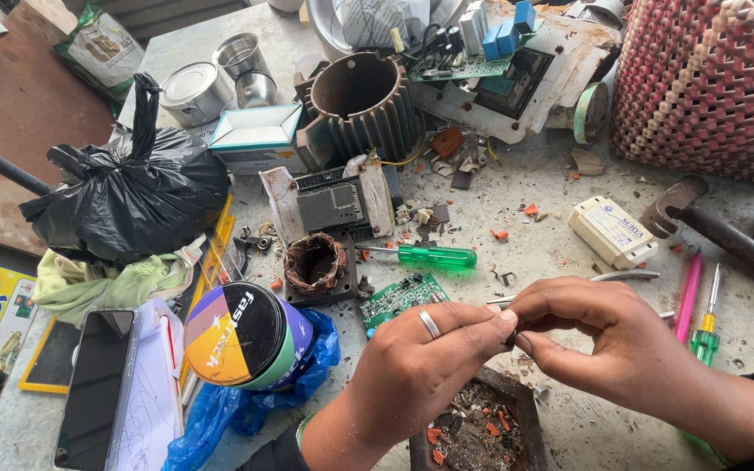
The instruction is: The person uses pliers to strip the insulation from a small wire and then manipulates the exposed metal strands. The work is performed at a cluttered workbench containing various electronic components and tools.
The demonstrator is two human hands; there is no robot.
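Bright, even daylight falls from above and gives only soft, short shadows under the hands and the black plastic bag (128, 196). Steel tins (220, 78) carry mild glare. Focus is sharp mid-frame; wide-lens bending stretches the edges, and the woven basket (709, 83) looks slightly soft

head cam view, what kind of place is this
Probably an electronics or small-motor repair bench: a green circuit board, a green-handled screwdriver and a ribbed motor housing lie on the cluttered, debris-strewn worktop.
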